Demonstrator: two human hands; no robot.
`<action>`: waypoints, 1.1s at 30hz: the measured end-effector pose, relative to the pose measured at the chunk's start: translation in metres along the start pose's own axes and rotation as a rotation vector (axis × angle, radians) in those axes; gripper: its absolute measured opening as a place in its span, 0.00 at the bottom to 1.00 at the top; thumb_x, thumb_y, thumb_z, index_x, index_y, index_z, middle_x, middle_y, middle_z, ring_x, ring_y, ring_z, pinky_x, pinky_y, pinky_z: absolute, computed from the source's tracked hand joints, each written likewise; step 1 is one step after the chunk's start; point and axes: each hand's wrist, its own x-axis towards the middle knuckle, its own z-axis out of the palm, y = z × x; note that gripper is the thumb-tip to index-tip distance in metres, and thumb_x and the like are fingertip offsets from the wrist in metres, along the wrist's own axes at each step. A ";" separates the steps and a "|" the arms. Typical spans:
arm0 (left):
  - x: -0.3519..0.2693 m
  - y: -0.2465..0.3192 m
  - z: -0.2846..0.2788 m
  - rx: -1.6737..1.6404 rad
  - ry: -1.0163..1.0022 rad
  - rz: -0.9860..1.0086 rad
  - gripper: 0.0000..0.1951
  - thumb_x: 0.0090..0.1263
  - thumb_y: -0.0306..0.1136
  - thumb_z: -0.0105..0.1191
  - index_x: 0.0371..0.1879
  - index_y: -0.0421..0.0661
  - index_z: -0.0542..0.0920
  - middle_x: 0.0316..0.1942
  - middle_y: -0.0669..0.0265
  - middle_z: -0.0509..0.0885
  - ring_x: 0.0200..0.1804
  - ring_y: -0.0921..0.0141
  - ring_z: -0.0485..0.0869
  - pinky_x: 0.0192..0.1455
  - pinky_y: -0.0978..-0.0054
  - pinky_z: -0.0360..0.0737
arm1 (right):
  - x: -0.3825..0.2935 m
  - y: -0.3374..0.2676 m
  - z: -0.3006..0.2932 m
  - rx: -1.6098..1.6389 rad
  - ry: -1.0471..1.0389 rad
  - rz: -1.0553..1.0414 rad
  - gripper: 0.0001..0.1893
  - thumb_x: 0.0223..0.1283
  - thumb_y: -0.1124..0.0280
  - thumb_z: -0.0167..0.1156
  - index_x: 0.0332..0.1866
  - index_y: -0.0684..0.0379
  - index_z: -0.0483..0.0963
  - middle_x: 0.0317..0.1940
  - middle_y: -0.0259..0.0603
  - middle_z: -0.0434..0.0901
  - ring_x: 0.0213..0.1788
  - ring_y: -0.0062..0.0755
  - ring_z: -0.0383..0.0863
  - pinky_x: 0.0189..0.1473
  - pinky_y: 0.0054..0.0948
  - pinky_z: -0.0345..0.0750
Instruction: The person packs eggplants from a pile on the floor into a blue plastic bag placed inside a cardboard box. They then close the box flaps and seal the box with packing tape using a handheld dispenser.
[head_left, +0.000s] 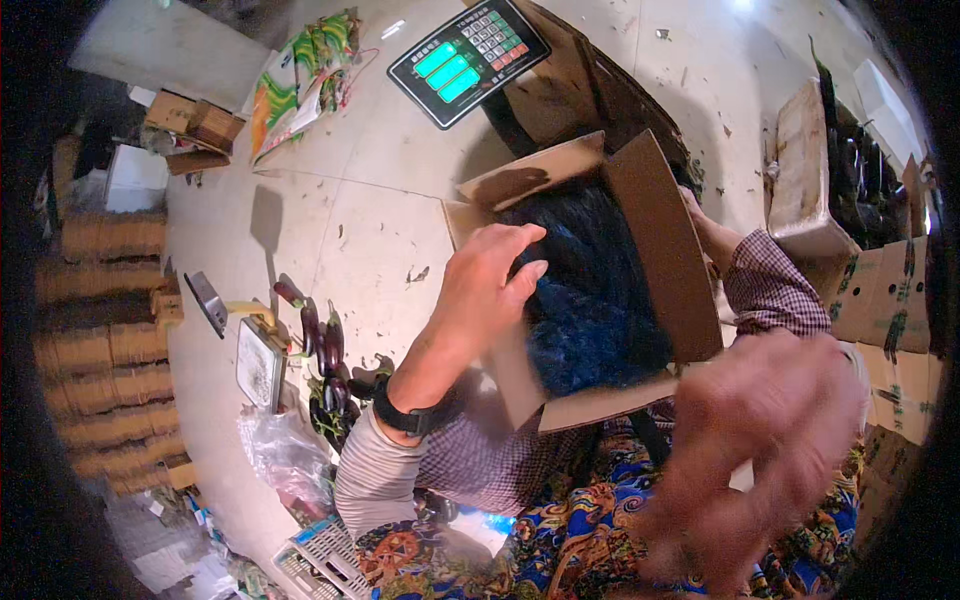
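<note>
My left hand (491, 274), with a dark band on its wrist, hangs above the left side of an open cardboard box (667, 255). Its thumb and forefinger are apart, with nothing visible between them. Inside the box is a dark blue, film-like lining (585, 300). Its flaps are folded outward. My right hand (757, 427) is raised close to the camera at lower right. It is blurred and its fingers are bent, so whether it holds something cannot be told. Another person's hand (703, 221), in a checked sleeve, is at the box's right flap and partly hidden by it.
A scale's lit keypad display (469, 64) stands beyond the box. Eggplants (330, 349) lie on the floor at left beside a second scale (259, 364). Cardboard stacks (112, 345) line the far left. A crate (799, 161) and dark eggplants (862, 172) are at right.
</note>
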 end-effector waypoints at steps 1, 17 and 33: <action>0.001 0.000 0.001 0.015 -0.011 0.008 0.17 0.66 0.34 0.61 0.54 0.45 0.81 0.50 0.56 0.85 0.53 0.56 0.82 0.54 0.63 0.79 | 0.001 0.002 0.003 -0.032 0.075 -0.087 0.14 0.49 0.66 0.73 0.39 0.62 0.84 0.34 0.44 0.87 0.28 0.28 0.82 0.20 0.23 0.75; -0.022 -0.001 -0.044 0.191 0.091 0.196 0.18 0.67 0.34 0.59 0.54 0.42 0.80 0.49 0.52 0.84 0.52 0.49 0.82 0.55 0.60 0.80 | -0.007 -0.001 0.029 0.010 -0.060 0.127 0.08 0.53 0.70 0.68 0.34 0.61 0.77 0.32 0.45 0.83 0.28 0.38 0.81 0.25 0.32 0.76; -0.393 -0.305 0.062 0.502 0.105 -0.677 0.06 0.62 0.31 0.55 0.35 0.48 0.84 0.39 0.61 0.86 0.44 0.58 0.86 0.46 0.63 0.84 | 0.041 0.104 0.092 -0.409 -0.673 0.617 0.06 0.56 0.75 0.62 0.29 0.60 0.71 0.30 0.45 0.78 0.28 0.47 0.80 0.30 0.40 0.77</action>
